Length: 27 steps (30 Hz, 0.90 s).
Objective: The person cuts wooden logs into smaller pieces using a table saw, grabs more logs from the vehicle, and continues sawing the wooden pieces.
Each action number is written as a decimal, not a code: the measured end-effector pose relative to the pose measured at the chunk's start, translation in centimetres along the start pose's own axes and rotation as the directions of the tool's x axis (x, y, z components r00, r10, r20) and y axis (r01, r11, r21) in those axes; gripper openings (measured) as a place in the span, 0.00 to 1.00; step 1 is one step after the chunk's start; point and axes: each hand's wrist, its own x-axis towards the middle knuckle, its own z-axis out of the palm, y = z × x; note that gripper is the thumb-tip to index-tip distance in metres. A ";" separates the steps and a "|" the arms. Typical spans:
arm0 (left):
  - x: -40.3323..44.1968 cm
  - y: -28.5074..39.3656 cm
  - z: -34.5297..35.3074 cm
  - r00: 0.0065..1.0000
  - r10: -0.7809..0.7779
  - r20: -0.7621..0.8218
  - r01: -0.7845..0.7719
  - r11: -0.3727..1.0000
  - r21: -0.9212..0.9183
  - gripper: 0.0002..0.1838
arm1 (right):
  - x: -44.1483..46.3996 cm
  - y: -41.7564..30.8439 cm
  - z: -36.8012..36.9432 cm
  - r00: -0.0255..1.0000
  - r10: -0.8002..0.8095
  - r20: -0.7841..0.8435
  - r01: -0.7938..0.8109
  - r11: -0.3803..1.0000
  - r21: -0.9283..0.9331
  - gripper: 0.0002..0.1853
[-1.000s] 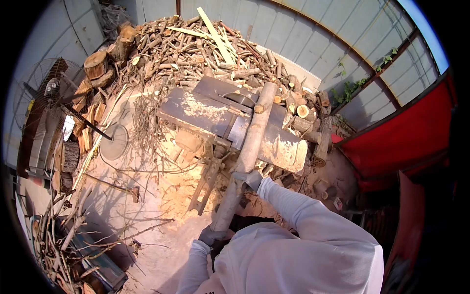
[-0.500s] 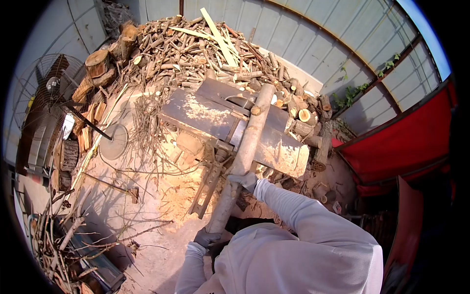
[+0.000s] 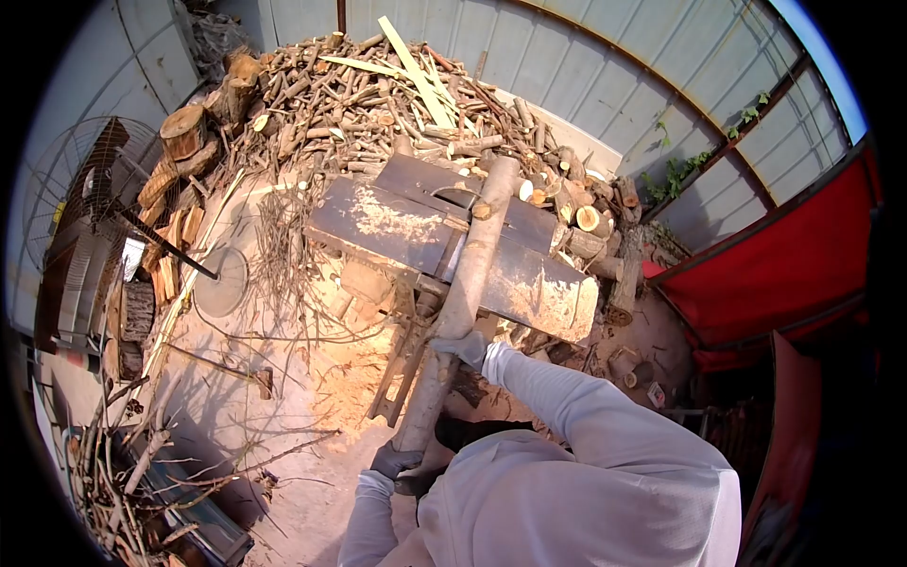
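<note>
A long, thick log (image 3: 470,269) lies across a saw table (image 3: 378,222) strewn with sawdust, its far end beside the round saw blade (image 3: 457,197). My gloved left hand (image 3: 395,460) grips the log's near end, low in the view. Farther up the log, my gloved right hand (image 3: 461,349) is wrapped over it, just short of the table's near edge. The log's near part sticks out past the table toward my body.
Cut branches (image 3: 350,104) are heaped behind the table, with thicker logs (image 3: 588,219) at its right. A caged fan (image 3: 94,189) stands at the left, thin branches (image 3: 113,482) at the lower left. A red sheet (image 3: 765,274) hangs at the right.
The log has shifted a little to the left on the table, away from the right side, and both my hands have moved slightly with it, still holding on.
</note>
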 end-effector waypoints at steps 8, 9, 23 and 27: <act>-0.5 1.4 -0.5 0.998 0.031 -0.057 -0.035 0.996 -0.086 0.42 | 1.8 0.9 0.4 0.998 -0.041 -0.052 0.034 0.991 -0.130 0.28; -0.6 1.8 -0.6 0.998 0.032 -0.057 -0.036 0.996 -0.085 0.42 | 1.8 0.4 0.4 0.998 -0.042 -0.052 0.035 0.991 -0.129 0.28; -0.7 2.6 -2.5 0.999 0.026 -0.048 -0.028 0.999 -0.036 0.38 | -1.2 -4.7 2.2 1.000 0.023 0.016 -0.020 0.991 -0.131 0.29; -0.5 2.7 -3.3 1.000 0.016 -0.014 -0.017 0.996 -0.090 0.37 | -1.3 -5.4 2.3 0.998 0.058 0.002 -0.056 0.976 -0.211 0.31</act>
